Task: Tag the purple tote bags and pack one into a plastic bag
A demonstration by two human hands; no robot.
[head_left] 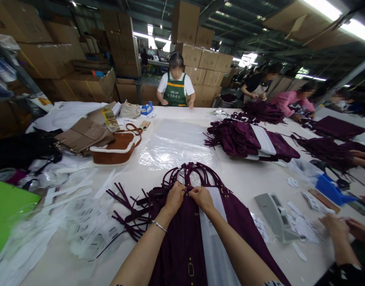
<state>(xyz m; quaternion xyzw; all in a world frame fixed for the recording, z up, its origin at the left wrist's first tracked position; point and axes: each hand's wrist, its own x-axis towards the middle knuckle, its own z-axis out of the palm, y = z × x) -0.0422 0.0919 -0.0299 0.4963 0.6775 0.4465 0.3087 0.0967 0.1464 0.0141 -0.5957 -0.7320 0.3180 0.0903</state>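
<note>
Where the plum handbag [182,238] is lying: flat on the white table [244,178], front and centre, its arched handles [188,171] pointing away and its body spreading toward the near edge.
Left hand [175,197]: pinching thumb to fingertips at the bag's top, the other fingers curling in.
Right hand [202,197]: pinching just beside it, the fingertips nearly meeting; exactly which small part is being gripped is too small to tell.
Weight: probably feeling light to moderate, though several handles are showing, so more than one bag may be lying layered.
Stiffness: likely behaving softly, the panels folding and the thin straps flopping.
Fragility: the cloth is looking sturdy; its suede-like nap may be marking under rubbing.
Best hold: the handle bases are seemingly offering the surest lift, with a palm supporting the body.
Loose parts: strap ends [123,198] are fanning out leftward and could be tangling.
Finish: deep purple and matt, a gold-toned buckle [190,269] standing out low on the front.
Wrapping: a white strip [216,198] is running lengthwise over the plum surface.
</note>
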